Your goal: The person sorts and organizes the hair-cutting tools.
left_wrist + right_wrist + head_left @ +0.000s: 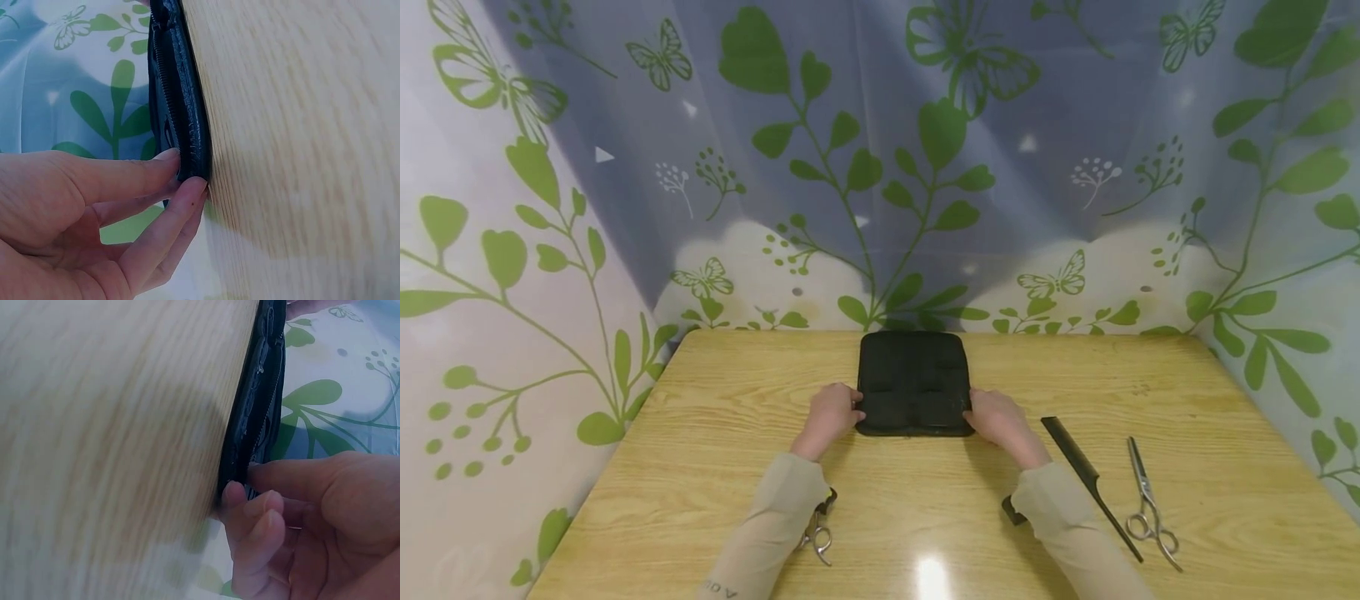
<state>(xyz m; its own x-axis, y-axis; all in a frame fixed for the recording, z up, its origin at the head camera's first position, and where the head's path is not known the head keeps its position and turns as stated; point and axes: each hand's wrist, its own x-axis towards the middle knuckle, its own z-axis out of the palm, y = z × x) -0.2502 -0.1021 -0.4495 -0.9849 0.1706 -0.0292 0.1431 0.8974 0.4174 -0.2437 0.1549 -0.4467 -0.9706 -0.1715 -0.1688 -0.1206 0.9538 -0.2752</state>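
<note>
- The left side of the black case is pinched by the left hand, between thumb and fingers, close to the near corner.
- The right side of the same case is pinched by the right hand in much the same way, close to the other near corner.
- The case is set flat on the worktop, at the middle of the far edge, and is kept between the two hands.
- Zip teeth can be seen along the side of the case in the left wrist view.
- Both arms are covered by pale sleeves, and a small black thing is seen by the right cuff.
- Some silver scissors are partly hidden by the left sleeve, so only the handle end is shown.
- A black comb with a long thin tail is laid at a slant, just beside the right arm.
- Another pair of scissors is laid to the right of the comb, near it but not touched by it.
- Behind the worktop, a cloth is hung, and it is covered with green leaves and butterflies.
</note>
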